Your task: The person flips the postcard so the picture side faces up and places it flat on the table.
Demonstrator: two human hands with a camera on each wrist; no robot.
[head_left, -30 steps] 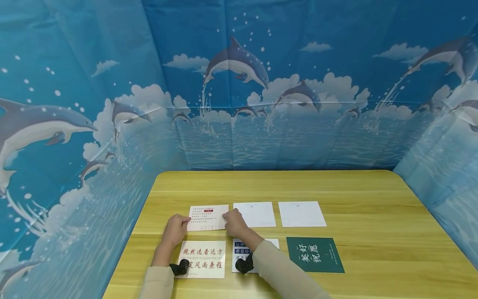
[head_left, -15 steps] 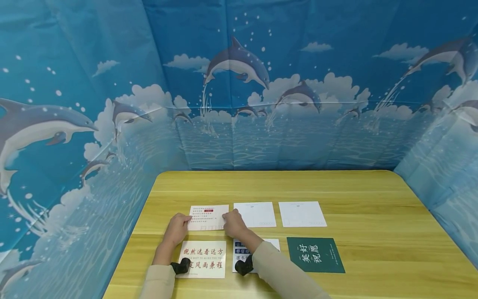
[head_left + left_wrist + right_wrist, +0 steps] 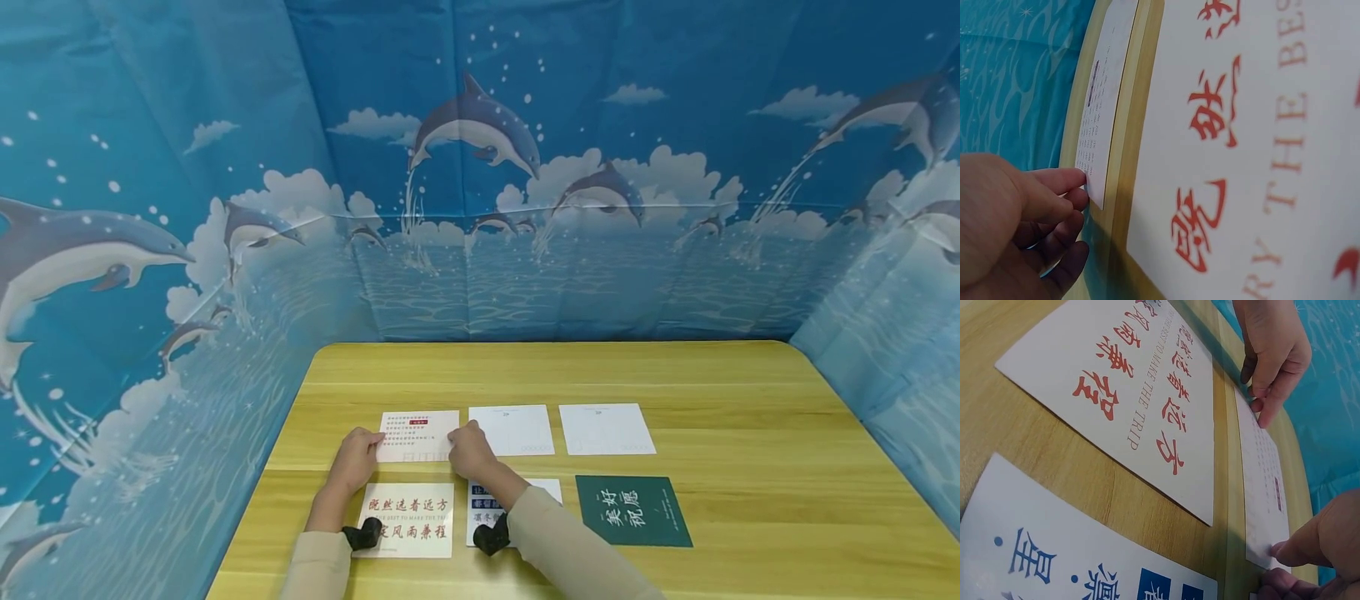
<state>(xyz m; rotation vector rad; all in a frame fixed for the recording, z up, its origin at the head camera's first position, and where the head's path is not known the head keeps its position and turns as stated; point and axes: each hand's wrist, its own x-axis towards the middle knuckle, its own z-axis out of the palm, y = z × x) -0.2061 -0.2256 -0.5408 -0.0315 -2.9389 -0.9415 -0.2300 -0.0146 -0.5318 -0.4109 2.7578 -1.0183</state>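
Note:
A pale postcard (image 3: 417,437) with rows of small print and a red label lies at the left of the far row. At its left edge, my left hand (image 3: 356,458) pinches it between thumb and fingers. My right hand (image 3: 472,451) pinches the opposite edge, its thumb on the card's face in the right wrist view. Just nearer lies a white card with red characters (image 3: 412,500), partly behind the left wrist strap. Under my right forearm is a white card with blue blocks (image 3: 477,503), partly hidden.
Two white cards, a middle one (image 3: 517,429) and a right one (image 3: 607,429), continue the far row. A green card (image 3: 633,511) lies at the right of the near row. Dolphin-printed cloth (image 3: 570,275) hangs round the yellow wooden table (image 3: 750,467).

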